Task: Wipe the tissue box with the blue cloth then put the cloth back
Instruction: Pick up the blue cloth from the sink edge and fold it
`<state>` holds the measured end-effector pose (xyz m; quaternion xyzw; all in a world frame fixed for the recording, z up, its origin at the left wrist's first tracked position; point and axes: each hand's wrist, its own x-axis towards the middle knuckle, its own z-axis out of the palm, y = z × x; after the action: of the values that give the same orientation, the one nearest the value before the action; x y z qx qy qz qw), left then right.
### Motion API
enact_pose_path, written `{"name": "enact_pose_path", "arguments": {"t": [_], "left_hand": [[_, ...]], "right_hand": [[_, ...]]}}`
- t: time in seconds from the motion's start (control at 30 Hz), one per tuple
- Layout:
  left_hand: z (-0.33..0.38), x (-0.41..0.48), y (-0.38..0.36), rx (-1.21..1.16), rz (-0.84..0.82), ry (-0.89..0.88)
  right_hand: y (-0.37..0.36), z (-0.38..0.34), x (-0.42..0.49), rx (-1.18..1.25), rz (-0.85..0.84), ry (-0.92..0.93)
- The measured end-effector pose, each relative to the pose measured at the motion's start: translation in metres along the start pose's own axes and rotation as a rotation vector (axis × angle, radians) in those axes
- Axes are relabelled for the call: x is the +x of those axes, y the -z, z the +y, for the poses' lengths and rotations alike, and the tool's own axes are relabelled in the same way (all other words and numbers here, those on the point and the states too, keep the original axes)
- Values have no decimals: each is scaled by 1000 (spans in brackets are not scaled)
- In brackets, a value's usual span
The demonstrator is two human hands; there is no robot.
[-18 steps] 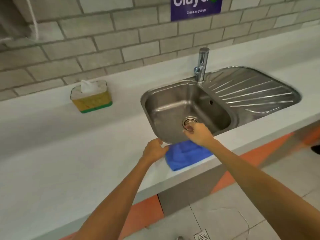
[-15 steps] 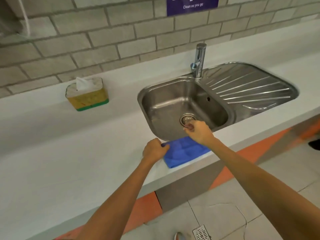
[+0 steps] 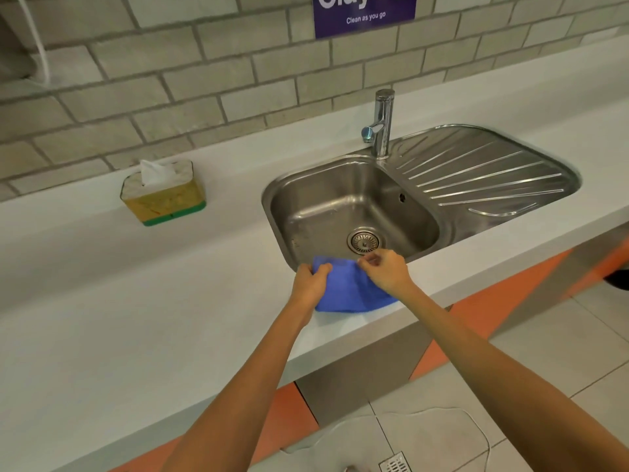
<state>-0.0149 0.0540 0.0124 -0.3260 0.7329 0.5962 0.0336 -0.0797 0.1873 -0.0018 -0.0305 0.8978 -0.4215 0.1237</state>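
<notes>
The blue cloth (image 3: pixel 343 289) is held up at its top edge over the counter, just in front of the sink's near rim, its lower part still touching the counter. My left hand (image 3: pixel 309 281) grips its top left corner. My right hand (image 3: pixel 384 270) pinches its top right corner. The tissue box (image 3: pixel 165 195), yellow with a green base and a white tissue sticking out, stands on the counter at the back left, well away from both hands.
A steel sink (image 3: pixel 354 212) with a drainboard (image 3: pixel 483 168) and a tap (image 3: pixel 381 124) is set in the white counter (image 3: pixel 136 318). A brick wall with a purple sign (image 3: pixel 364 13) rises behind. Tiled floor with a drain (image 3: pixel 394 463) lies below.
The cloth lay flat on the counter edge with both hands at its corners; now its top edge is lifted and it hangs between my hands.
</notes>
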Motion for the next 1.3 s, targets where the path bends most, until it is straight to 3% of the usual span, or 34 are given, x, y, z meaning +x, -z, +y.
{"name": "enact_pose_path", "arguments": {"t": [0.2,0.3,0.43,0.53,0.67,0.9,0.97,1.07,1.13,1.3], "left_hand": [[46,-13,-2,-57,31,-286],[67,-21,-3,9,71,-439],[80,-27,-3,83,33,-522],[81,-24,10,95,18,-531],[73,-11,51,207,260,-612],[46,13,125,420,584,-559],[43,19,151,271,513,-453],[42,23,192,-262,101,-194],[35,28,216,-547,-75,-137],[13,51,258,-709,-101,-81]], "right_hand": [[-19,-29,-9,529,83,-193],[-21,-45,-10,928,-47,-299],[-22,-52,-12,1459,-291,-265],[-25,-58,-13,1662,-451,-219],[-35,-78,-19,1608,-620,-206],[-81,-135,-19,1414,-674,-170],[-95,-154,-16,1366,-712,-188],[-117,-185,-9,1181,-731,-166],[-133,-206,-4,1062,-726,-110],[-176,-244,9,760,-688,67]]}}
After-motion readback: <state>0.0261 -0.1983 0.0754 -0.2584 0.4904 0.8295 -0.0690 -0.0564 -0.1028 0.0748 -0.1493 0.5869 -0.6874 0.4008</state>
